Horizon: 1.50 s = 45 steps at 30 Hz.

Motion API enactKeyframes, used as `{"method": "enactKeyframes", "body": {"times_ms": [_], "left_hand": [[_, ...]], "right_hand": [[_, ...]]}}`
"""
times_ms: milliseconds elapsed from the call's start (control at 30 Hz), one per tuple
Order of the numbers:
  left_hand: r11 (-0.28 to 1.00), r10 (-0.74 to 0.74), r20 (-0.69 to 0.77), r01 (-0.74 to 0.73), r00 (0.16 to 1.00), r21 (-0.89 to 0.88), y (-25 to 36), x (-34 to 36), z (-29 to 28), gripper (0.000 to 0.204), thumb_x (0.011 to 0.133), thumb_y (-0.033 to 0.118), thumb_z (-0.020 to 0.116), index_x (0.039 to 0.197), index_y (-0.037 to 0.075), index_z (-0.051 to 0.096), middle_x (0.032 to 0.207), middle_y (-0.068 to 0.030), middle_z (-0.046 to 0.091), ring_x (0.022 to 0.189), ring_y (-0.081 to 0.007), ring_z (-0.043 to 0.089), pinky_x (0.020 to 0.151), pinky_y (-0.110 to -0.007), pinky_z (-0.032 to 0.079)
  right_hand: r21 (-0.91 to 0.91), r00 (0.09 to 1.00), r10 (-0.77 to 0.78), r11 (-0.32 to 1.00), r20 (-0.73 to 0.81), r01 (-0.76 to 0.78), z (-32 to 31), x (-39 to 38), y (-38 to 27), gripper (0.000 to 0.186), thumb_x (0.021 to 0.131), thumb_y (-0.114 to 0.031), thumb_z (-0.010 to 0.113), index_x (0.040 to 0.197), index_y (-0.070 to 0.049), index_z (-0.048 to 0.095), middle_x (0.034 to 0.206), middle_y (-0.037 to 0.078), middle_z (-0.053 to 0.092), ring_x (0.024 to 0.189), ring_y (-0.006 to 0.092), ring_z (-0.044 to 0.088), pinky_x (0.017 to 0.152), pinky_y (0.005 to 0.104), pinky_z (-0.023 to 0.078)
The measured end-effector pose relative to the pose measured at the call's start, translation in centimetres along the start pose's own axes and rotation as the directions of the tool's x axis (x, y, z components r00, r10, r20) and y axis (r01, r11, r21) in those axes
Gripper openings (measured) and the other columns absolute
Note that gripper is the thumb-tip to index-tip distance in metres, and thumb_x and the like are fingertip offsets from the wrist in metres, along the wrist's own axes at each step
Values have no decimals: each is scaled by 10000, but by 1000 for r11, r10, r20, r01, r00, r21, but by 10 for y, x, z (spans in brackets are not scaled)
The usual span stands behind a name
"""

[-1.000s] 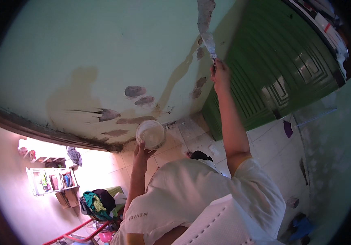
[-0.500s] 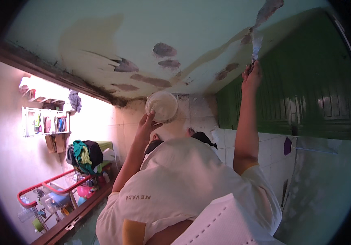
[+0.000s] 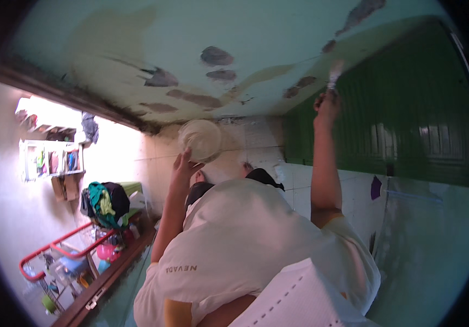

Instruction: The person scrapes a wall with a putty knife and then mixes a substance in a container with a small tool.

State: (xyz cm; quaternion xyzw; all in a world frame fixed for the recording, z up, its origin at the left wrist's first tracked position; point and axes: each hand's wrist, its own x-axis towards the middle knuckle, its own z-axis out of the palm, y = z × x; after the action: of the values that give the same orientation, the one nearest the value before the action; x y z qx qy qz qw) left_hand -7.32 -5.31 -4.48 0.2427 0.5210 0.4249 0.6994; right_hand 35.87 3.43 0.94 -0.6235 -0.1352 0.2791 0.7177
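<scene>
A round, pale tub (image 3: pixel 202 136) with whitish paste inside is held at its near rim by my left hand (image 3: pixel 182 164), thumb over the edge. My right hand (image 3: pixel 327 106), stretched out to the right, is closed around the handle of a putty knife (image 3: pixel 335 75). Its blade is pale and smeared by motion. In the picture the blade lies over the border between the pale green wall (image 3: pixel 267 32) and a dark green door; whether it touches either I cannot tell. Several grey-brown bare patches (image 3: pixel 217 55) mark the wall, with darker long ones toward the upper right.
The dark green door (image 3: pixel 398 120) stands at the right. Below me is a tiled floor (image 3: pixel 158 155), and a purple-ended broom (image 3: pixel 377 188) lies at the right. Through the opening at left are a clothes pile (image 3: pixel 106 204), a red-railed rack (image 3: pixel 71 240) and a white shelf (image 3: pixel 52 161).
My right hand has drawn the putty knife down and back from the long dark patch at upper right. The left hand still holds the tub; the view has shifted slightly.
</scene>
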Motion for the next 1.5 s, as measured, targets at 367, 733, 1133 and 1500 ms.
{"method": "enactKeyframes", "body": {"times_ms": [367,733,1133,1500], "left_hand": [[1000,24,66,-24,997,-10,22,-1,13,600,967,423,579,1331,-33,441,1247,-182,574,1112,-291,618,917,-400,541],[998,41,153,-48,987,44,24,4,29,605,983,452,536,1338,-28,439,1209,-176,590,1080,-264,626,923,-386,530],[996,23,144,-36,989,87,25,2,35,625,975,454,548,1350,-32,431,1224,-182,584,1097,-280,621,923,-404,529],[998,12,143,-21,990,59,26,7,38,611,971,440,563,1350,-21,435,1247,-175,574,1096,-280,622,902,-403,545]], "right_hand": [[-445,803,-574,684,160,578,-11,49,15,312,983,-212,554,1238,-32,559,972,100,615,809,192,593,739,310,474],[-521,830,-534,668,161,531,5,40,-3,337,968,-196,534,1235,5,572,1107,213,649,995,351,646,855,410,501],[-586,840,-513,631,177,508,5,46,-10,328,973,-208,550,1244,-27,589,1020,140,666,915,228,643,819,346,497],[-77,638,-761,634,115,770,28,26,-182,316,1005,-211,513,1234,1,566,857,56,567,762,147,539,710,291,463]]}}
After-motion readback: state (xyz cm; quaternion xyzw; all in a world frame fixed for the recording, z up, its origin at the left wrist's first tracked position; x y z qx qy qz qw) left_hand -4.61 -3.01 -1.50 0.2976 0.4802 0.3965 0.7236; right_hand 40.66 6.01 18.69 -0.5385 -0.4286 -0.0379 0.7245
